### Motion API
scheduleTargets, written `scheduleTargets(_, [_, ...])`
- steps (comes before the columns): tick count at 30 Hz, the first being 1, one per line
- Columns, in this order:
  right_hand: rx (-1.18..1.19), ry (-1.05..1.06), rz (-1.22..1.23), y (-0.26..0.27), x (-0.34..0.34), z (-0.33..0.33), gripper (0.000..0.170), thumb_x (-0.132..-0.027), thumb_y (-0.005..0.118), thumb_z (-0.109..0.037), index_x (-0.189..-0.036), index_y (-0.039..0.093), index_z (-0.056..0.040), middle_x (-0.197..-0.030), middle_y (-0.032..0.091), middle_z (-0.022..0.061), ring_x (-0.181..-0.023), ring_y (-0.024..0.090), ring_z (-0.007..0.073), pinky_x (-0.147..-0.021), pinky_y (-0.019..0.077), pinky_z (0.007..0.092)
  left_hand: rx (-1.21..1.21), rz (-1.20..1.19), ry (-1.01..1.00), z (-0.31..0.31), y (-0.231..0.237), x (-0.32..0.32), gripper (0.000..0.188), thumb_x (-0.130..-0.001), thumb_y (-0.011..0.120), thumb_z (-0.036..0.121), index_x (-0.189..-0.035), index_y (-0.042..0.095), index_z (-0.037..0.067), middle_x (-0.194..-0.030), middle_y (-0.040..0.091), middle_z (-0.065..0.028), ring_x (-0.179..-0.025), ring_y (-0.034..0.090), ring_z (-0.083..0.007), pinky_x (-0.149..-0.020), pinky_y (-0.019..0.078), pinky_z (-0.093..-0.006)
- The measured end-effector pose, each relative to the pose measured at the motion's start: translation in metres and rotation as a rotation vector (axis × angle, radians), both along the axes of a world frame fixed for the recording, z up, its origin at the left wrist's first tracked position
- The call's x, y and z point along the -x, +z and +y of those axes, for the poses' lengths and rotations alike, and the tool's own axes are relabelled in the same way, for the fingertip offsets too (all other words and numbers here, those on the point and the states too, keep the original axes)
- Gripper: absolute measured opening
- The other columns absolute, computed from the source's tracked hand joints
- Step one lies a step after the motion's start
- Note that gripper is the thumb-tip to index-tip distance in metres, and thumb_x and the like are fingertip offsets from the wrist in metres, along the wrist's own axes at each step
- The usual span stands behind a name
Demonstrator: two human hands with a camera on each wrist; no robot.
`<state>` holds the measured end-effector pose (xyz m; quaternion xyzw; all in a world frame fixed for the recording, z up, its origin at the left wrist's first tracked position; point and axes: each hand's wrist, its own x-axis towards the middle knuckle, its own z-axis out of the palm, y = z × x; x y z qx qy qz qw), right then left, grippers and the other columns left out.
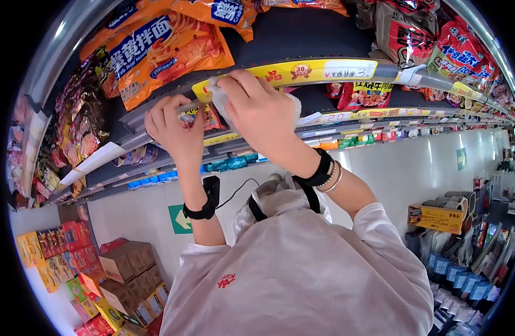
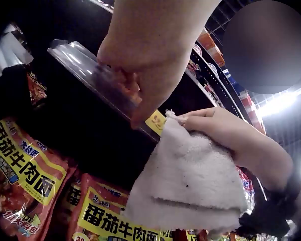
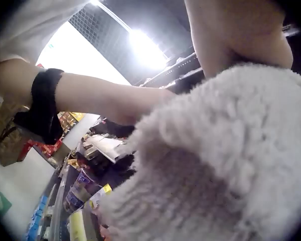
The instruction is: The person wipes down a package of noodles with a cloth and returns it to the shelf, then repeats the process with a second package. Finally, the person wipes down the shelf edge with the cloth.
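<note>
My right hand (image 1: 262, 116) grips a pale grey fluffy cloth (image 2: 188, 173) at the shelf's front edge, over a yellow price label (image 1: 341, 69). The cloth hangs down below the fingers in the left wrist view and fills much of the right wrist view. To the left of it, my left hand (image 1: 174, 127) holds the clear plastic label strip (image 2: 80, 63) along the same edge. Its fingers bend over the strip and show partly through the plastic, with the thumb on the near side. The yellow label's end lies between the two hands.
Orange noodle packets (image 1: 168, 53) lie on the shelf above the left hand. Red noodle bags (image 1: 406, 33) stand further right. Lower shelves carry more packets, including tomato beef noodles (image 2: 20, 175). Cardboard boxes (image 1: 126, 260) are stacked on the floor behind, at the left.
</note>
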<state>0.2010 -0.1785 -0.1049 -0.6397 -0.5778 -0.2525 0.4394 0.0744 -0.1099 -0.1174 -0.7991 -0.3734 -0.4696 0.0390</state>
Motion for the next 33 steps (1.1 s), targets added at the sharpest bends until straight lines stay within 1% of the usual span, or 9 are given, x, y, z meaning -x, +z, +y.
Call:
scheduleTargets(6, [0.142, -0.046, -0.028, 0.006, 0.003, -0.002, 0.018, -0.06, 0.058, -0.01, -0.077, 0.053, -0.0058, -0.073, 0.049, 0.0041, -0.056, 0.054, 0.0164, -0.045, 0.0427, 0.0259, -0.02, -0.009, -0.011, 0.0, -0.003, 0.0, 0.035, -0.054, 0.069, 0.008, -0.082, 0.049, 0.012, -0.091, 0.047, -0.0044, -0.095, 0.04, -0.0233, -0.09, 0.0221, -0.0405])
scheduleTargets(11, [0.233, 0.031, -0.036, 0.014, 0.001, -0.007, 0.02, -0.06, 0.061, -0.017, -0.07, 0.048, -0.0045, -0.07, 0.045, 0.0062, -0.049, 0.052, 0.0178, -0.041, 0.041, 0.0265, -0.033, -0.007, -0.011, -0.002, -0.001, -0.003, 0.035, -0.054, 0.069, 0.008, -0.082, 0.048, 0.012, -0.092, 0.046, -0.0046, -0.096, 0.039, -0.0234, -0.092, 0.0209, -0.0403])
scheduleTargets(13, [0.242, 0.034, -0.007, 0.014, 0.002, -0.009, 0.022, -0.059, 0.061, -0.018, -0.07, 0.049, -0.0043, -0.072, 0.046, 0.0067, -0.049, 0.052, 0.0177, -0.041, 0.0411, 0.0263, -0.047, 0.015, 0.003, -0.004, -0.001, -0.003, 0.035, -0.054, 0.069, 0.006, -0.082, 0.049, 0.009, -0.092, 0.048, -0.0084, -0.095, 0.042, -0.026, -0.083, 0.0267, -0.0364])
scheduleTargets(15, [0.26, 0.029, 0.017, 0.015, 0.002, -0.012, 0.024, -0.059, 0.062, -0.02, -0.071, 0.049, -0.0041, -0.074, 0.046, 0.0072, -0.05, 0.053, 0.0176, -0.041, 0.0412, 0.0261, -0.059, 0.017, -0.019, -0.002, -0.004, -0.002, 0.036, -0.054, 0.069, 0.005, -0.083, 0.049, 0.009, -0.092, 0.048, -0.0084, -0.095, 0.042, -0.0262, -0.082, 0.0272, -0.0363])
scheduleTargets(17, [0.255, 0.039, 0.009, 0.016, 0.002, -0.013, 0.028, -0.058, 0.064, -0.023, -0.072, 0.05, -0.0036, -0.076, 0.046, 0.0081, -0.051, 0.053, 0.0174, -0.042, 0.0417, 0.0257, -0.064, 0.016, -0.023, -0.001, -0.004, -0.002, 0.033, -0.056, 0.068, 0.007, -0.082, 0.049, 0.01, -0.09, 0.047, -0.0067, -0.094, 0.041, -0.0239, -0.091, 0.0219, -0.041])
scheduleTargets(23, [0.265, -0.042, -0.026, 0.014, 0.005, -0.011, 0.016, -0.061, 0.053, -0.013, -0.074, 0.051, -0.0042, -0.071, 0.047, 0.0093, -0.054, 0.055, 0.0166, -0.042, 0.0429, 0.0246, -0.167, 0.033, -0.04, 0.0, -0.005, -0.003, 0.035, -0.054, 0.07, 0.006, -0.084, 0.05, 0.009, -0.087, 0.049, -0.0059, -0.089, 0.044, -0.0239, -0.077, 0.0282, -0.036])
scheduleTargets(26, [0.15, 0.0, 0.085, 0.016, 0.005, -0.015, 0.016, -0.059, 0.054, -0.013, -0.071, 0.052, -0.0029, -0.069, 0.046, 0.0095, -0.052, 0.055, 0.0168, -0.041, 0.0427, 0.025, -0.191, 0.046, -0.046, 0.002, -0.007, -0.002, 0.037, -0.053, 0.07, 0.006, -0.085, 0.05, 0.007, -0.087, 0.049, -0.0051, -0.09, 0.044, -0.0242, -0.077, 0.0287, -0.0361])
scheduleTargets(30, [0.201, 0.026, 0.102, 0.01, 0.006, -0.016, 0.016, -0.058, 0.055, -0.014, -0.068, 0.052, -0.0027, -0.068, 0.045, 0.0099, -0.052, 0.055, 0.0169, -0.041, 0.0429, 0.0253, -0.185, 0.096, -0.075, 0.004, -0.009, -0.001, 0.038, -0.054, 0.07, 0.006, -0.086, 0.049, 0.006, -0.086, 0.05, -0.005, -0.091, 0.043, -0.024, -0.078, 0.0286, -0.0364])
scheduleTargets(33, [0.234, -0.012, -0.001, 0.008, 0.01, -0.012, 0.016, -0.055, 0.056, -0.014, -0.065, 0.057, -0.0015, -0.067, 0.044, 0.0077, -0.054, 0.05, 0.0156, -0.04, 0.039, 0.024, -0.214, 0.081, -0.078, 0.005, -0.012, -0.002, 0.038, -0.055, 0.069, 0.006, -0.087, 0.049, 0.006, -0.085, 0.049, -0.0047, -0.091, 0.044, -0.0236, -0.078, 0.0289, -0.0367])
